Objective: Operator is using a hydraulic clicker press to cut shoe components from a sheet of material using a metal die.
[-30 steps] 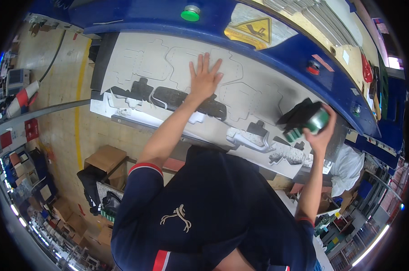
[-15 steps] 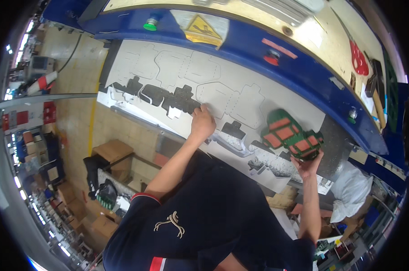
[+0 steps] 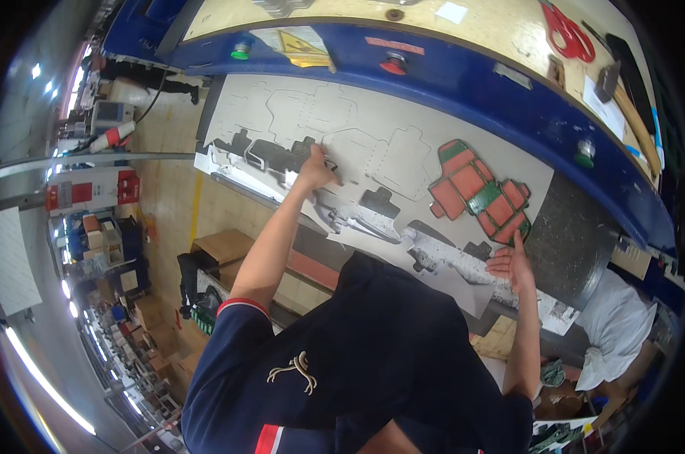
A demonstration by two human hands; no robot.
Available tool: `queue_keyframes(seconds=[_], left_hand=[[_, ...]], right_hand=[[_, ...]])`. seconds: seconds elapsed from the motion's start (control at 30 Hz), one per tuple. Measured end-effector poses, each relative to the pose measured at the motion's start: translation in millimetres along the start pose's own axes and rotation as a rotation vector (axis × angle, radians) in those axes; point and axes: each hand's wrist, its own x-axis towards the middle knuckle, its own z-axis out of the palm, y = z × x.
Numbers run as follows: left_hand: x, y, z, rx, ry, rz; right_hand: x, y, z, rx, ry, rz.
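A green cutting die (image 3: 481,198) with reddish foam pads lies flat on a light grey sheet (image 3: 403,125). My right hand (image 3: 515,266) is just off the die's near end, fingers spread, a fingertip at its edge. Further left, my left hand (image 3: 316,172) rests at the near edge of the sheet, with its thumb apart from the bent fingers. Outlines of cut flat shapes run across the sheet. Along its near edge, dark gaps (image 3: 379,201) in the same shapes show the black surface, and white scrap strips (image 3: 369,227) lie there.
A blue machine beam (image 3: 463,83) crosses behind the sheet, bearing green and red buttons (image 3: 394,63). Red-handled scissors (image 3: 569,34) and a hammer (image 3: 622,98) lie on the wooden top beyond. Black cutting surface (image 3: 573,227) shows at right, near a white plastic bag (image 3: 618,325).
The cutting die has gone from tilted in my right hand to flat on the sheet, and that hand has opened. My left hand has shifted slightly left along the sheet's edge. The view has turned.
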Motion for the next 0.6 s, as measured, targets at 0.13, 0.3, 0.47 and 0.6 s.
queue_keyframes(seconds=[0.13,0.3,0.47,0.6], left_hand=[[-6.0,15.9,-11.1,-0.046,-0.102,0.09],[-11.4,66.9,23.1,0.241,0.323,0.595],[-13.8,135.6,86.1,0.262,0.11,0.948],[-18.3,128.8,113.8,0.006,0.08,0.903]], right_hand=[[-3.6,7.4,-12.2,-0.329,0.195,-0.16],[-6.2,19.7,-8.7,-0.932,0.597,-0.724],[13.2,9.2,-10.7,-0.508,0.579,-0.762],[21.0,-0.6,-15.5,-0.327,0.447,-0.813]])
